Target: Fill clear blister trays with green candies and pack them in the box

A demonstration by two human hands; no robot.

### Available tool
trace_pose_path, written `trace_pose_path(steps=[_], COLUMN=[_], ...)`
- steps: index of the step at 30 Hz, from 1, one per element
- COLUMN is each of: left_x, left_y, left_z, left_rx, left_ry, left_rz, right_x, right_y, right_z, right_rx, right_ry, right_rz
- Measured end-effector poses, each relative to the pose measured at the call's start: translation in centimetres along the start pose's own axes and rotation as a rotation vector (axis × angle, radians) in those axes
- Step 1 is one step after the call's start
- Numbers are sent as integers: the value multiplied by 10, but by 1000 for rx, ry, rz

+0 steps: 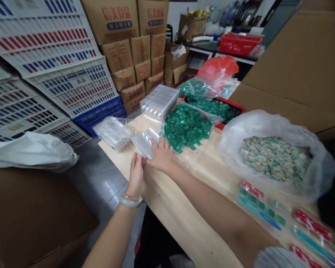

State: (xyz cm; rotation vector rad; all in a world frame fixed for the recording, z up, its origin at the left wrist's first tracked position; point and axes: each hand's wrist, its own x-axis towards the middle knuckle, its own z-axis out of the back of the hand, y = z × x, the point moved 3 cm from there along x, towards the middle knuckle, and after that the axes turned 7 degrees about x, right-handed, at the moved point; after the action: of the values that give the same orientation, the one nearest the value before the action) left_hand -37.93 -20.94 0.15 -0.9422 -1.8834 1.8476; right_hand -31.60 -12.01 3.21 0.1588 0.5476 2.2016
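A flat clear plastic sleeve stack (143,144) lies on the wooden table near its left edge. My left hand (136,173), a bangle at its wrist, has its fingers closed at the stack's near corner. My right hand (161,156) rests palm down on the stack's right side, fingers spread. Just beyond the right hand is a heap of green wrapped pieces (187,126). To the left sits a bag of clear plastic trays (113,133), and a taller pile of clear ridged trays (159,102) stands behind.
At right, a clear bag (231,137) holds many small patterned packets (276,158). Red packets (312,223) and blue strips (315,245) lie nearer. A red-rimmed tray (237,108) is behind the green heap. Crates (75,87) and cartons (117,56) are stacked left.
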Motion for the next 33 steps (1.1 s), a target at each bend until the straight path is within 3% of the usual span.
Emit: trace_pose_path(steps=[6,11,14,18,22,27,31,33], left_x=[8,19,19,10,4,-12,-35,-43], left_y=[-6,-22,-25,-14,-5,-7,-26,-32], left_z=[-1,38,50,29,6,-2,-4,-8], left_rx=[-24,224,147,-135,-199,54,244,299], left_ry=[74,-108,-94,49,126,204,94,184], left_rz=[90,-45,59,350,395,290,66,24], right_x=[-16,-3,19,30,1,-56,-92,-104], right_y=[-12,-3,6,8,-1,-15,-23,-28], right_z=[0,5,9,9,16,24,13,6], right_rx=[-47,-76,-66,-67,-32,257,842,1106], right_ry=[8,29,108,258,226,167,185,227], right_rz=[-40,-13,-5,-74,-145,-225,-178,-173])
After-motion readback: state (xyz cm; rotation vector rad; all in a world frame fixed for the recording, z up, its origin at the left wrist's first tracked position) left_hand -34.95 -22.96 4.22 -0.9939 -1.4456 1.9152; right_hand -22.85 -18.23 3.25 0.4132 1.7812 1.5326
